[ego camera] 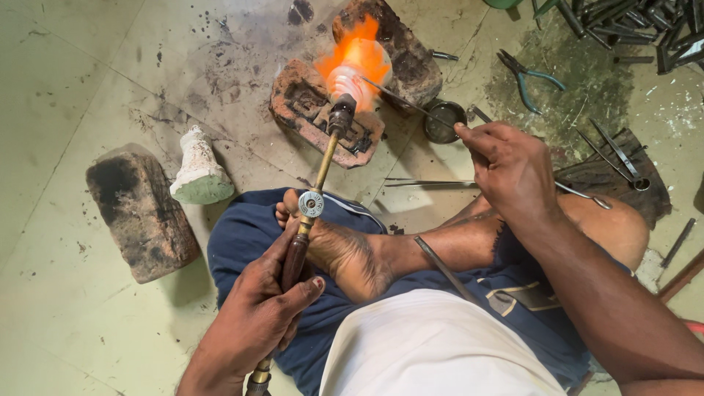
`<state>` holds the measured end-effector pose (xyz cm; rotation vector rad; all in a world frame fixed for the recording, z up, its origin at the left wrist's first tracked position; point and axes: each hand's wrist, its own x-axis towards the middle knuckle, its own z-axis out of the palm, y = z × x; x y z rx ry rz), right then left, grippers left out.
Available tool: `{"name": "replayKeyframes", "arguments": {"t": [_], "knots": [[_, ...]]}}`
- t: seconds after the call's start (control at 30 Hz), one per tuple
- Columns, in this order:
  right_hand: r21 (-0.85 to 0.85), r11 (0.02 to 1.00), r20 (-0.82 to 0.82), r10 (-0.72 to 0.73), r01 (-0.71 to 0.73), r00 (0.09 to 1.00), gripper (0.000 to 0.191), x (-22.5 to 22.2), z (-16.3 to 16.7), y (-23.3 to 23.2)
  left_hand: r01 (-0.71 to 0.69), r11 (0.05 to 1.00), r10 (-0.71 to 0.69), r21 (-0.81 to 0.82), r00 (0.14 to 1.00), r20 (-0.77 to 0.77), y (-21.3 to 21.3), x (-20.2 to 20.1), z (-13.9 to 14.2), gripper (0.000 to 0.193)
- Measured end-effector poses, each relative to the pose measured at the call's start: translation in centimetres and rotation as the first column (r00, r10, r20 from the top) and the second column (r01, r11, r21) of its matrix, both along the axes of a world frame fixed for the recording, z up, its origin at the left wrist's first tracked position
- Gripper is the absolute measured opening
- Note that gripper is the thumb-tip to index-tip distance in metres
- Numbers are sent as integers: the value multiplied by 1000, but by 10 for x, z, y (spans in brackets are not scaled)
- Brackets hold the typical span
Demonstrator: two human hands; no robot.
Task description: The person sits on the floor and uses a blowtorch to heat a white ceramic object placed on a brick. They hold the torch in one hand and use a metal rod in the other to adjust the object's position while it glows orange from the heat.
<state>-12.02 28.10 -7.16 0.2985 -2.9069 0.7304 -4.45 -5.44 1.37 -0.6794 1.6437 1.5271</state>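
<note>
- The floor (66, 308) is pale, stained and scorched near the top centre; the person sits on it cross-legged, a bare foot (345, 253) resting on blue cloth.
- A large blackened brick (143, 216) lies at the left, well apart from the flame.
- Two more bricks (308, 110) sit at top centre, forming a corner behind the glowing piece.
- The left hand (253, 323) is closed around the dark handle of a blowtorch (315, 187), whose brass tube runs up over the foot to the bricks.
- The right hand (510, 165) pinches a thin metal rod (407, 103), its far tip reaching into the flame.
- An orange flame (359, 55) wraps a pale rounded piece (352, 81) at the torch's nozzle, against the bricks.
- A white cast shape (198, 172) stands beside the large brick.
- A small dark round dish (445, 121) sits just right of the bricks.
- Green-handled pliers (528, 77) lie on the floor at upper right.
</note>
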Motion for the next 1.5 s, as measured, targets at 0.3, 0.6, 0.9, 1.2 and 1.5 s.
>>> {"name": "replayKeyframes", "arguments": {"t": [0.3, 0.6, 0.9, 1.2, 1.5], "knots": [[-13, 1000, 17, 4, -4, 1000, 38, -3, 2, -3, 22, 999, -22, -27, 1000, 7, 0, -1, 2, 90], [2, 1000, 20, 16, -17, 1000, 40, -4, 4, -4, 11, 1000, -11, -6, 1000, -4, 2, -3, 6, 89], [27, 1000, 3, 12, -12, 1000, 38, -6, 4, -2, 27, 998, -26, -50, 1000, 11, 4, -3, 6, 90], [-21, 1000, -16, 7, -7, 1000, 33, 6, 9, 2, 28, 999, -27, 25, 1000, -14, 0, 2, 0, 89], [-24, 999, 4, 28, -28, 1000, 33, 8, 3, 3, 19, 1000, -19, 9, 1000, -23, -1, 3, -2, 90]]}}
